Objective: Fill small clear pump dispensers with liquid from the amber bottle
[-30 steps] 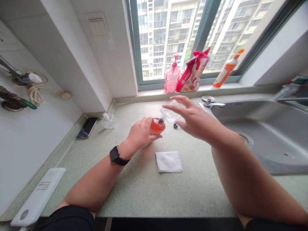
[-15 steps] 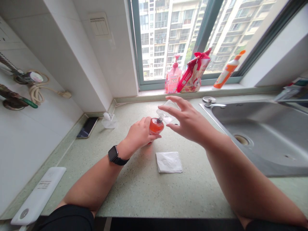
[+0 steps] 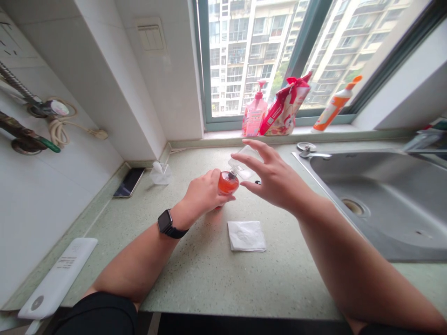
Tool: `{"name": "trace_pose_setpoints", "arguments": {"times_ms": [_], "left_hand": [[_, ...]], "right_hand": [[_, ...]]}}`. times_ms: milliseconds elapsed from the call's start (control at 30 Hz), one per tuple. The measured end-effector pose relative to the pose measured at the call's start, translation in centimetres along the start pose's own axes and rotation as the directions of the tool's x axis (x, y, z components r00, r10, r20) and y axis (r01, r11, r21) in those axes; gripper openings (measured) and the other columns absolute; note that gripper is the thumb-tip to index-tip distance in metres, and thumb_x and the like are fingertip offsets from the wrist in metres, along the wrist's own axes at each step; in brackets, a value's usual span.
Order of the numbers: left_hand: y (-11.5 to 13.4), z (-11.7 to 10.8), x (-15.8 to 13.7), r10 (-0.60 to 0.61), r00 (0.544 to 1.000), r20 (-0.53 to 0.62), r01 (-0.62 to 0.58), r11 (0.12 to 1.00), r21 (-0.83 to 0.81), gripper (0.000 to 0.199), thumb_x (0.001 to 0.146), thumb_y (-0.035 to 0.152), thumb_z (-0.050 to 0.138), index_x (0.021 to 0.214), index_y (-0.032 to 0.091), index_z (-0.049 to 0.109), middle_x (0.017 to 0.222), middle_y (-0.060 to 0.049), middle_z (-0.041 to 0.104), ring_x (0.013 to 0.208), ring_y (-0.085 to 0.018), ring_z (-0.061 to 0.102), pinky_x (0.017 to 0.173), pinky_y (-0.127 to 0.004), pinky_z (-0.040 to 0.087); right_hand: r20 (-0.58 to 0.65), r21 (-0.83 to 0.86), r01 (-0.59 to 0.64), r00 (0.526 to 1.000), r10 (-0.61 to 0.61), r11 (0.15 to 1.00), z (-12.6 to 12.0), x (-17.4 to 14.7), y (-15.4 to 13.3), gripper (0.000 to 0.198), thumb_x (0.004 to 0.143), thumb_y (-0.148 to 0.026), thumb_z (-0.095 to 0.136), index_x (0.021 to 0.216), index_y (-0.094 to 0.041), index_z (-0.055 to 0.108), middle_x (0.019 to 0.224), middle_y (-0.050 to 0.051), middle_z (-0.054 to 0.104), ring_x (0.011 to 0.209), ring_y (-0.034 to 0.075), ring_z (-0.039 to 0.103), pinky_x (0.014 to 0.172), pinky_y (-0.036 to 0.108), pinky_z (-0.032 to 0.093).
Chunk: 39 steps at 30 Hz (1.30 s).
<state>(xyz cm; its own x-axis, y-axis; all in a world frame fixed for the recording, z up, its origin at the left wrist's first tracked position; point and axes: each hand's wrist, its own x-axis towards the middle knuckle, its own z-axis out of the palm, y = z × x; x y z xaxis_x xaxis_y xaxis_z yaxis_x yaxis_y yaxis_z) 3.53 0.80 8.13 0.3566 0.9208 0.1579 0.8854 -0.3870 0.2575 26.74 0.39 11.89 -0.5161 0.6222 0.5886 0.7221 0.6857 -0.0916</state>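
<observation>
My left hand (image 3: 206, 190) is wrapped round a clear bottle of orange-red liquid (image 3: 228, 184), which stands or is held just above the counter; its base is mostly hidden. The bottle's neck is uncapped. In my right hand (image 3: 268, 179) is a small clear plastic cup (image 3: 247, 163), held between the thumb below and the fingers above. The cup is tilted, with its lower left edge at the bottle's mouth. Whether anything is flowing between them I cannot tell. A small dark object (image 3: 258, 182) shows behind my right thumb, mostly hidden.
A folded white tissue (image 3: 247, 236) lies in front of the bottle. Left on the counter are another clear container (image 3: 160, 173), a phone (image 3: 129, 182) and a long white device (image 3: 57, 278). The sink (image 3: 377, 186) is at right; bottles and a red bag (image 3: 284, 109) line the windowsill.
The view has shifted slightly, so the surroundings sit a little to the right. Both hands, the bottle and the cup keep nearly the same arrangement.
</observation>
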Motion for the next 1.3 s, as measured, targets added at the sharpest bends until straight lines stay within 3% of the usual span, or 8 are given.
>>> {"name": "trace_pose_setpoints", "arguments": {"times_ms": [533,867,1300], "left_hand": [[0.1,0.5,0.0,-0.019,0.997,-0.069,0.019,1.0,-0.009,0.061,0.087,0.066,0.084,0.119,0.023,0.056,0.109,-0.009,0.078,0.098,-0.033,0.078,0.079,-0.037,0.053],[-0.2,1.5,0.3,0.023,0.994,-0.11,-0.026,0.999,-0.027,0.064,0.087,0.071,0.082,0.119,0.022,0.057,0.114,-0.009,0.078,0.099,-0.031,0.078,0.078,-0.036,0.052],[-0.5,2.6,0.4,0.075,0.984,-0.16,-0.088,0.993,-0.078,0.07,0.086,0.076,0.082,0.119,0.02,0.056,0.113,-0.01,0.078,0.094,-0.029,0.077,0.077,-0.037,0.053]], "right_hand": [[-0.006,-0.016,0.029,1.0,-0.029,0.999,0.2,0.1,0.2,0.066,0.097,-0.017,0.068,0.158,-0.038,0.058,0.176,0.01,0.044,0.154,0.039,0.052,0.123,0.068,0.049],[-0.024,0.006,0.036,0.999,-0.036,0.999,0.0,0.3,-0.1,0.088,0.098,-0.016,0.065,0.175,-0.039,0.03,0.175,0.013,0.046,0.157,0.039,0.05,0.125,0.069,0.047],[-0.021,0.009,0.076,0.997,-0.075,0.997,-0.2,0.3,0.0,0.086,0.1,-0.017,0.062,0.177,-0.033,0.028,0.176,0.014,0.046,0.16,0.038,0.048,0.129,0.065,0.044]]}}
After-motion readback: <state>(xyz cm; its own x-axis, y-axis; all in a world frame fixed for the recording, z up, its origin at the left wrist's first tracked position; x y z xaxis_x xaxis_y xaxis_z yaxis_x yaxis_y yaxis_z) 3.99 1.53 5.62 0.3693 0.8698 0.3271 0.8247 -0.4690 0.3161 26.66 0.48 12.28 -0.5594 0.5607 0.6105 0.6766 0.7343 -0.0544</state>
